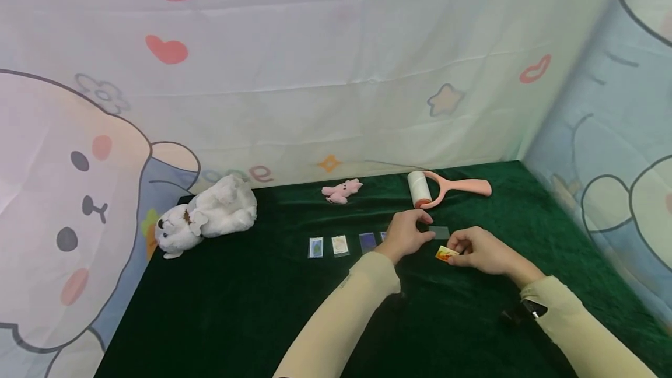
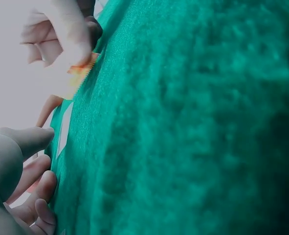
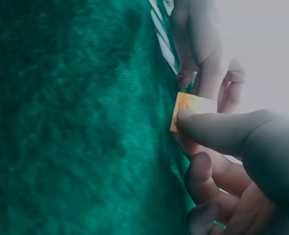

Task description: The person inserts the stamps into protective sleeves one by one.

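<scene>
A small yellow-and-orange stamp [image 1: 446, 254] with a toothed edge is pinched between thumb and fingers of my right hand [image 1: 480, 251]. In the right wrist view the thumb lies across the face of the stamp [image 3: 183, 108]. My left hand [image 1: 404, 235] hovers low over the cloth, its thumb close to a clear plastic sleeve [image 1: 440, 232]; whether it touches cannot be told. To the left lie sleeved stamps in a row: a blue-edged one [image 1: 316, 248], a pale one [image 1: 340, 245], and a dark blue one [image 1: 367, 242]. Another is partly hidden behind the left hand.
A pink-handled lint roller [image 1: 457, 185] lies at the back right, behind the hands. A small pink plush toy [image 1: 342, 191] sits at the back middle, a white plush dog [image 1: 210, 214] at the back left. Dark green velvet cloth [image 1: 236, 308] covers the table; printed curtains hang behind.
</scene>
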Tool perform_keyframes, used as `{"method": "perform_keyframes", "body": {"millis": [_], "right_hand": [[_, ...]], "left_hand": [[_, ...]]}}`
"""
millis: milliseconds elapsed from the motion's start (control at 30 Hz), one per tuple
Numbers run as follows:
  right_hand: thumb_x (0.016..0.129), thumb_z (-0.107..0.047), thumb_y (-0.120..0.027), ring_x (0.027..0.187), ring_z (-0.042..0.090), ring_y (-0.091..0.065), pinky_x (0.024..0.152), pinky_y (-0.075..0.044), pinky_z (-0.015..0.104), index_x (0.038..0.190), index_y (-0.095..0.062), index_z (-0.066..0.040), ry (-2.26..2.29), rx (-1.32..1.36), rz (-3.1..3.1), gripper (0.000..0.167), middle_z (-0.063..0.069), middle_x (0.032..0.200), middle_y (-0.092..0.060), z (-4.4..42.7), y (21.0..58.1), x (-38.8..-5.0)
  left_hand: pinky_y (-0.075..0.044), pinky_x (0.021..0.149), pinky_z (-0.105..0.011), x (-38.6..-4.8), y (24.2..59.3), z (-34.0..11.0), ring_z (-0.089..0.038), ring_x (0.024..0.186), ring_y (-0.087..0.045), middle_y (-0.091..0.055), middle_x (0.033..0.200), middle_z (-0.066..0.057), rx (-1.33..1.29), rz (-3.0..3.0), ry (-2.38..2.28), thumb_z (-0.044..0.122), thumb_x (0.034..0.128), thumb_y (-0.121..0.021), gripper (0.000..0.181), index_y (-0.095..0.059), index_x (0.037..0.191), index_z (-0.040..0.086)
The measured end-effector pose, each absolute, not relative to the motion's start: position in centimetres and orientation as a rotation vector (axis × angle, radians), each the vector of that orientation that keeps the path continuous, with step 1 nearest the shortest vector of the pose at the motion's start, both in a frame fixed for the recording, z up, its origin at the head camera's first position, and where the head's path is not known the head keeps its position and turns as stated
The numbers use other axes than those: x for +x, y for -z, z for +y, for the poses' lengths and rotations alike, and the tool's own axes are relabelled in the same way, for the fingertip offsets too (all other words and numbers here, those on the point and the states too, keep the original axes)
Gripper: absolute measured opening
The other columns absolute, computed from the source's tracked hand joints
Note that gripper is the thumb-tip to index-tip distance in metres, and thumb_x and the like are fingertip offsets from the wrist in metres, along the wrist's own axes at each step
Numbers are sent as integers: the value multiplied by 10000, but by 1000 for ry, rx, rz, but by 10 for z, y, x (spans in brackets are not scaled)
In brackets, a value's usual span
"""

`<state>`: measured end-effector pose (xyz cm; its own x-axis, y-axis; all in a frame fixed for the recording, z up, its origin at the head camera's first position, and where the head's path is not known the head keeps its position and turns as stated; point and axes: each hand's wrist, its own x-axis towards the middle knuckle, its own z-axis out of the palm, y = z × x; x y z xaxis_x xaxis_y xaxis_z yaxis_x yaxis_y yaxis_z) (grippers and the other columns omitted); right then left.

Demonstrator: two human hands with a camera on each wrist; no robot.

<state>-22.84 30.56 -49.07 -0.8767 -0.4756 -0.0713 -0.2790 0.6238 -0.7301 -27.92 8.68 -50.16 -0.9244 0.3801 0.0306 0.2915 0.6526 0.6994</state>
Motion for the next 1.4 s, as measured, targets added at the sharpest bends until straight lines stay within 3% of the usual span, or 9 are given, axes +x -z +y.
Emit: {"method": "perform_keyframes", "body": {"millis": [167,367,500,700,933,1167,1400], "right_hand": [[974,-165,-766,733,127,-595,685,-510,270,1032,-753,-99,1198,-675,2534,90,1,884,-705,308,489,-231],[980,-161,-758,689,114,-577,646,-503,272,1047,-780,-94,1245,-690,2499,97,6,903,-716,309,489,-234],[969,-169,-773,693,124,-592,647,-511,276,1049,-766,-93,1253,-663,2490,111,23,895,-714,309,487,-236],[970,-171,-771,734,143,-605,677,-522,283,1047,-761,-91,1272,-637,2494,112,48,912,-717,309,484,-236],[994,-174,-740,768,149,-597,686,-523,281,1062,-787,-85,1293,-626,2509,121,68,974,-739,306,478,-233],[1006,-202,-732,779,165,-602,678,-522,287,1053,-791,-103,1310,-589,2572,125,57,968,-733,302,468,-234],[979,-201,-770,796,178,-651,694,-555,300,1090,-761,-63,1350,-573,2619,177,71,962,-733,294,460,-236]], "left_hand": [[-551,966,-326,-279,502,88,-123,1044,-638,-727,1230,40,556,2769,-1066,279,955,-807,259,-749,1200,218],[-548,983,-340,-279,500,86,-126,1027,-630,-725,1215,44,530,2786,-1011,268,934,-828,302,-740,1220,225],[-547,913,-297,-281,499,85,-103,941,-602,-709,1078,62,552,2800,-1021,216,921,-841,289,-742,1193,217],[-524,783,-262,-281,499,80,-73,836,-572,-661,906,99,581,2786,-1085,174,949,-808,135,-776,1077,204],[-506,698,-234,-279,494,69,-92,793,-576,-654,909,79,578,2719,-1217,135,961,-776,256,-742,1213,162],[-506,814,-258,-279,483,49,-108,924,-577,-704,1043,70,653,2743,-1282,189,1017,-705,114,-814,1052,194],[-520,803,-269,-275,476,26,-97,877,-627,-721,946,123,602,2633,-1416,275,999,-753,90,-806,1025,206]]}}
